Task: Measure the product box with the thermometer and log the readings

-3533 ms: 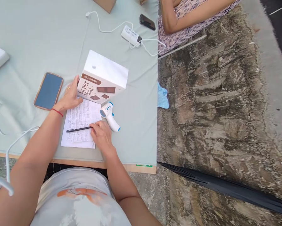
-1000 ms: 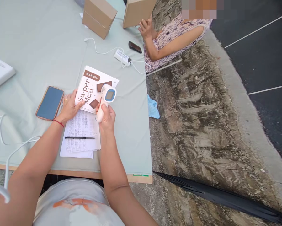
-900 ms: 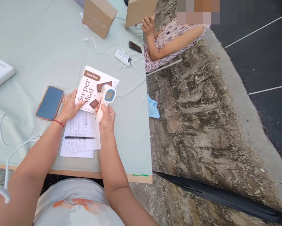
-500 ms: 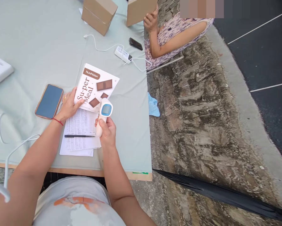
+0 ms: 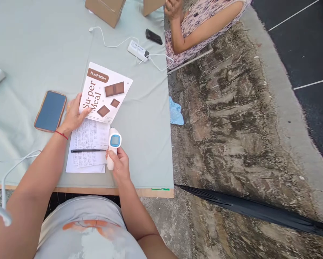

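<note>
With its thumb on the front, my left hand (image 5: pixel 76 113) grips the lower left corner of a white box (image 5: pixel 115 77) printed "NutriMotion Su-per Meal" with brown chocolate pieces. My right hand (image 5: pixel 120 163) is wrapped round the handle of a white infrared thermometer (image 5: pixel 115 141), its blue-framed screen facing up. The thermometer is just below the box and apart from it. Beneath them lie printed sheets (image 5: pixel 88 135) with a black pen (image 5: pixel 87 150) across them. A smartphone (image 5: pixel 50 110) in a brown-edged case lies left of my left hand.
A white device with a cable (image 5: pixel 138 50) and a black object (image 5: pixel 153 36) lie farther back. Cardboard boxes (image 5: pixel 106 10) stand at the far side, by another person's arm (image 5: pixel 204 34). The table's right edge drops to rough ground; a blue cloth (image 5: pixel 175 112) is beside it.
My right hand has drawn the thermometer down, away from the box's lower edge. The box stays in my left hand. The whole view has shifted slightly.
</note>
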{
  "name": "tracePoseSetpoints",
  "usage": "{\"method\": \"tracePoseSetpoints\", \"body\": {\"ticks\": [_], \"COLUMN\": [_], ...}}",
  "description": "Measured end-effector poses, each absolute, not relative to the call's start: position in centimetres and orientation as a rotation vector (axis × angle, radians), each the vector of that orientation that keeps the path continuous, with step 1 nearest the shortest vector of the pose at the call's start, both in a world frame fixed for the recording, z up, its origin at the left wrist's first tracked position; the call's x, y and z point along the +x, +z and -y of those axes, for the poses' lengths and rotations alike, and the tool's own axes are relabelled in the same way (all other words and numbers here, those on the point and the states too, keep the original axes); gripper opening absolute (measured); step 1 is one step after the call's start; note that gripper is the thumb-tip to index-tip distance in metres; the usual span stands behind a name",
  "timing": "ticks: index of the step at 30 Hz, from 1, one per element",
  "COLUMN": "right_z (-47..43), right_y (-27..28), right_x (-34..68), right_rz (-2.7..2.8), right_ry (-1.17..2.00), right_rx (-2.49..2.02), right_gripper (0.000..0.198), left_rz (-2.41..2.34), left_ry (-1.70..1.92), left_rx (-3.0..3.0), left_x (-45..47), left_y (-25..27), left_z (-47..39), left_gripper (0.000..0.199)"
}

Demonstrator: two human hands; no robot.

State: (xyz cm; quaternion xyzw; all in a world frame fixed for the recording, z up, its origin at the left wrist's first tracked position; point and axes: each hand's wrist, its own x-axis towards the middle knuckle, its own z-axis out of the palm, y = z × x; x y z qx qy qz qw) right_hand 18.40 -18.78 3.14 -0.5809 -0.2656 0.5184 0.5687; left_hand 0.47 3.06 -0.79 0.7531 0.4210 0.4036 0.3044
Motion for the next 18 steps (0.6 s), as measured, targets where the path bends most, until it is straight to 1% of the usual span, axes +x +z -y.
{"method": "tracePoseSetpoints", "body": {"ticks": [2,4,8,10,13,16,18], "right_z": [18.7,18.5,17.4,16.9,16.3,16.2,16.4], "right_y": [2.6,2.0,0.5,-0.2,-1.0,-1.4,-1.3], "right_x": [18.8,19.5,21.9,23.2,24.7,25.1,25.0], "right_rz": [0.647,0.71,0.953,1.1,1.276,1.409,1.465], "right_ry": [1.204,1.142,0.819,0.66,0.542,0.427,0.268], "right_rx": [-1.383,-1.442,-1.756,-1.924,-2.063,-2.103,-2.073], "right_gripper": [0.04,0.046,0.06,0.06,0.058,0.054,0.054], "left_rz": [-1.117,-1.128,-1.146,-1.144,-1.144,-1.145,-1.137], "left_ry": [1.065,1.055,1.027,1.015,0.983,0.929,0.881], "left_rx": [1.988,1.99,2.025,2.046,2.07,2.093,2.105], "left_x": [0.4,0.3,0.4,0.5,0.5,0.2,0.0], "left_y": [-0.6,-0.4,0.0,0.2,0.3,0.3,0.2], "left_z": [-3.0,-2.8,-2.7,-2.6,-2.5,-2.3,-2.3], "left_gripper": [0.08,0.083,0.09,0.091,0.093,0.094,0.092]}}
